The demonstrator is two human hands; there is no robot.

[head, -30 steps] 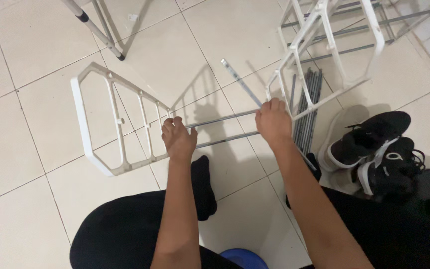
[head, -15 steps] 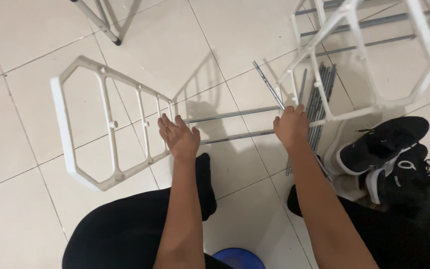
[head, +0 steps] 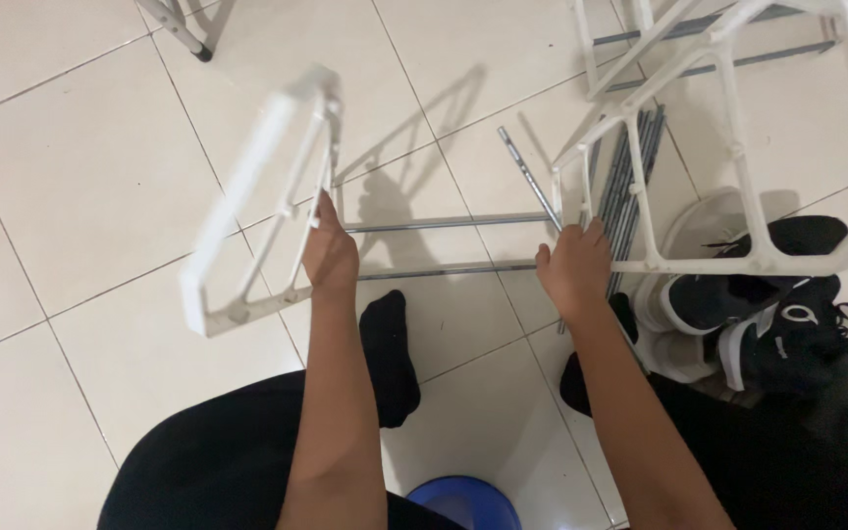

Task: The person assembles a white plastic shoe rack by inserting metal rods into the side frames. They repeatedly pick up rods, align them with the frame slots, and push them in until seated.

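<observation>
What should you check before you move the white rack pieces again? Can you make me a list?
1. Left hand on the left white frame: ok, it grips the frame's inner edge.
2. Right hand on the right white frame: ok, it holds the lower corner.
3. Two metal rods reach across between both frames: ok at the left hand; the right ends are hidden, cannot tell.
4. Left frame standing straight: not ok, it is tilted and blurred.
5. Loose rod on the tiles: not ok, it lies right by the right frame.
6. Black shoes out of the way: not ok, they sit close under the right frame.
</observation>
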